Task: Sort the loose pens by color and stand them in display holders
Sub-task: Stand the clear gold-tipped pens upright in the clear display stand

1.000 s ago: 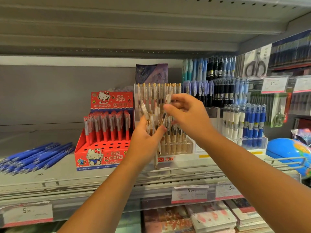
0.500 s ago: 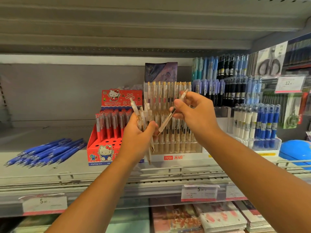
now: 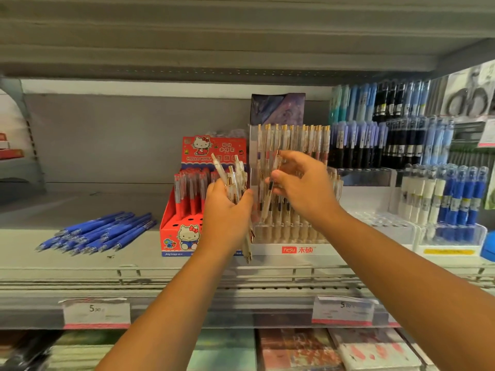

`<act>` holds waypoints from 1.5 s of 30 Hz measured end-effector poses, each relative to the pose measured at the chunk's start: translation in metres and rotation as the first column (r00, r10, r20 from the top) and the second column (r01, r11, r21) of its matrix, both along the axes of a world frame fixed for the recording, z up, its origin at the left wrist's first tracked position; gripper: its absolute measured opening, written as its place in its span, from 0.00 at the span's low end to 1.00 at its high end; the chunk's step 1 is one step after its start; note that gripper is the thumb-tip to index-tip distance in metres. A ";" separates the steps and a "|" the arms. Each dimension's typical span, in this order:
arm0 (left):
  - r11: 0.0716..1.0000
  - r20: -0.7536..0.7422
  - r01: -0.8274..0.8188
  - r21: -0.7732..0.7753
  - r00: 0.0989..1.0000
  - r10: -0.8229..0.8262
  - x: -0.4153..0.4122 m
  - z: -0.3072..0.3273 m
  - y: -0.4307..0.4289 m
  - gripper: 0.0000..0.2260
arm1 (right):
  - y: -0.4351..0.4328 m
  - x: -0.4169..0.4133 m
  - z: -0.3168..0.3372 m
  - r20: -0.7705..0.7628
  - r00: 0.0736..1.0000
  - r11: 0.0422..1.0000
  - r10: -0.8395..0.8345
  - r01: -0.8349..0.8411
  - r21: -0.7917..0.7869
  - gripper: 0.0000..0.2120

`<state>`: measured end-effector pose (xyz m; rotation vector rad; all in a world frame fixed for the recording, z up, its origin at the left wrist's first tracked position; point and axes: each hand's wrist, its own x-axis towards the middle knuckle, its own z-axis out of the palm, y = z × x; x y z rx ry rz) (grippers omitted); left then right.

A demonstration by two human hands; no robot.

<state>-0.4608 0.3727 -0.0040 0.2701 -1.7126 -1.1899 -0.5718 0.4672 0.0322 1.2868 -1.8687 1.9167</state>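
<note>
The left hand [image 3: 226, 210] is curled round a bundle [image 3: 236, 178] of clear pens with gold trim. The bundle stands roughly upright, its tops fanning out above the fist and its lower ends poking out below the palm. It is held in front of the gap between the red box [image 3: 184, 236] and the clear holder [image 3: 294, 249].

The right hand [image 3: 305, 188] pinches a single pen [image 3: 268, 195] of the same kind between thumb and fingers. This pen is tilted slightly and held just in front of the clear holder, which already has rows of matching pens standing in it. Its tip seems to be above the holder's front row, though blur makes that hard to judge.

The red box holds red pens in its back rows. Loose blue pens [image 3: 99, 231] lie in a heap on the shelf [image 3: 80, 263], well to the left of the box.
</note>
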 end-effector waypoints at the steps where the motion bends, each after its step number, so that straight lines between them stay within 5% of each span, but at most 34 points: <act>1: 1.000 0.004 -0.011 0.000 1.000 0.011 0.000 0.000 0.000 0.04 | -0.002 -0.001 0.000 0.002 1.000 1.000 0.005 -0.005 0.008 0.20; 11: 0.998 -0.061 0.055 0.008 0.997 -0.054 -0.001 -0.003 -0.002 0.06 | -0.012 -0.003 -0.016 -0.163 0.981 0.950 -0.105 0.148 0.276 0.16; 26: 0.978 0.005 0.192 -0.081 0.981 -0.192 -0.001 -0.006 0.002 0.09 | -0.001 0.002 -0.028 -0.311 0.942 0.911 -0.124 0.232 0.341 0.17; 32: 0.968 -0.005 0.236 -0.086 0.971 -0.237 0.002 -0.005 0.004 0.10 | 0.012 0.019 -0.014 0.117 0.981 0.985 0.151 -0.160 0.065 0.06; 45: 0.929 0.006 0.366 -0.058 0.931 -0.366 0.002 -0.004 0.008 0.09 | 0.028 0.026 -0.014 0.129 0.985 0.987 0.118 -0.131 0.095 0.04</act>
